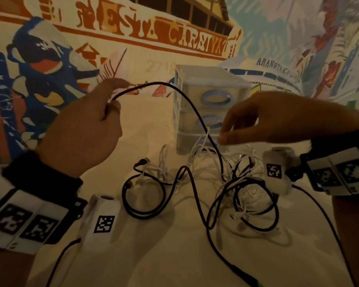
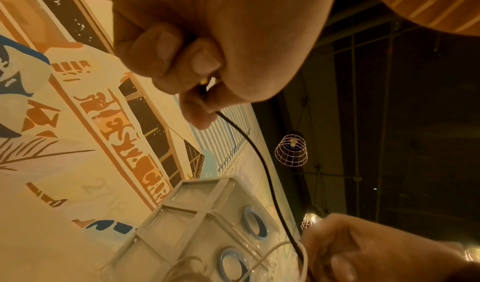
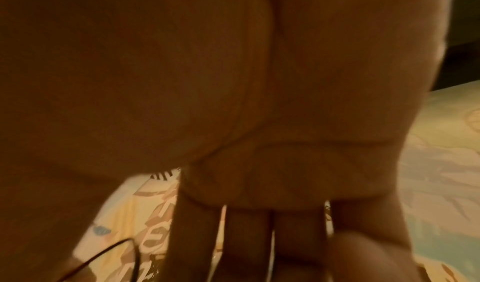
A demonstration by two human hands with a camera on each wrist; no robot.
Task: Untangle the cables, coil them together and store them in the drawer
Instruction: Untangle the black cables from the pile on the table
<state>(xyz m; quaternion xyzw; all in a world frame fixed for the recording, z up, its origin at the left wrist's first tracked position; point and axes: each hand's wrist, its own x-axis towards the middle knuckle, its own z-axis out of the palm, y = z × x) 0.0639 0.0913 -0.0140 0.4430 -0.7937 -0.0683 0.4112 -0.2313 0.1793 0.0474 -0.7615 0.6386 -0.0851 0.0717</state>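
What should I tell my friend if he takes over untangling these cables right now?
Left hand: raised, pinching one end of the thin black cable.
Right hand: fingers reaching down to the white cable loop lifted from the pile; the grip is too blurred to judge.
The tangled heap of black and white cables lies on the pale table, in front of the small translucent plastic drawer unit with blue ring handles, drawers closed.
Done: one black end lifted.
Left: untangle, coil together, open a drawer, store.
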